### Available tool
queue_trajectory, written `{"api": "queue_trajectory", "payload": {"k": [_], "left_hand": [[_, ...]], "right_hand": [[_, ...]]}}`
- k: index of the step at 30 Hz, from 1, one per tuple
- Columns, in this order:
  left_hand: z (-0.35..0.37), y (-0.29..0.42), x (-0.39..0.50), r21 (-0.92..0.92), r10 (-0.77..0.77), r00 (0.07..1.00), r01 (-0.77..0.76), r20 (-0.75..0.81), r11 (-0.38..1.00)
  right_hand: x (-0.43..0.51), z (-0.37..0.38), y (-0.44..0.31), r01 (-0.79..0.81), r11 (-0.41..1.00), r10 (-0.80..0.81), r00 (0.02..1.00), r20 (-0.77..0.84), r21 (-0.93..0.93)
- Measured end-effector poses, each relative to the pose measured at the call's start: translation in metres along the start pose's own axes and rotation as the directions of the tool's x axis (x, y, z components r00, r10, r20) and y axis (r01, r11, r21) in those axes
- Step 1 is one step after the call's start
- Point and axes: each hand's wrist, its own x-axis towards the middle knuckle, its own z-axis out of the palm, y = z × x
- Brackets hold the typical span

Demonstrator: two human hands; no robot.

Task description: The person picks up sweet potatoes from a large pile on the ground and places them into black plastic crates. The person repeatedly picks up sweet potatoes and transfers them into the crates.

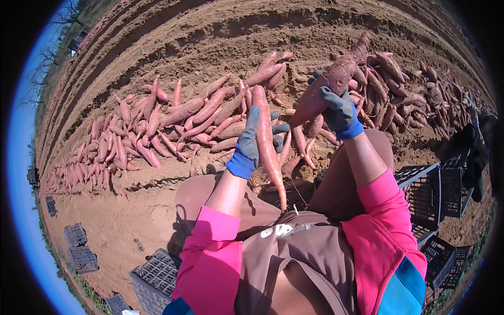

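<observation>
In a grey and blue work glove, my left hand (249,145) grips a long, tapering sweet potato (267,147), its thin rooted tip pointing down at my lap. My right hand (340,112), gloved alike, holds a much bigger sweet potato (330,88) that slants up to the right. The lower end of the big one reaches close to the fingertips of my left hand. Beyond both hands lies a long row of heaped pink sweet potatoes (208,108) on the soil. Part of my right hand's fingers is hidden behind the big root.
Black plastic crates (421,193) stand at my right, and a grey slatted crate (155,275) is at lower left. Smaller crates (82,258) lie farther left on the soil. Ploughed ridges (220,31) run beyond the row. Dark shapes at the far right are unclear.
</observation>
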Motion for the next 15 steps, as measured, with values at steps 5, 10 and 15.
{"api": "queue_trajectory", "payload": {"k": [5, 10, 15], "left_hand": [[0.019, -0.017, 0.007, -0.077, 0.067, 0.985, -0.056, 0.157, 0.995], [0.019, -0.027, 0.008, -0.295, 0.153, 0.931, -0.052, 0.332, 0.954], [-0.011, -0.027, 0.016, -0.718, -0.017, 0.914, 0.330, 0.405, 0.613]], "right_hand": [[-0.015, 0.023, 0.002, 0.432, 0.679, -0.166, 0.878, 0.450, -0.593], [-0.020, 0.057, 0.003, 0.908, -0.008, -0.026, 0.419, 0.907, -0.420], [-0.022, 0.059, -0.002, 0.849, 0.316, -0.148, 0.486, 0.861, -0.424]]}}
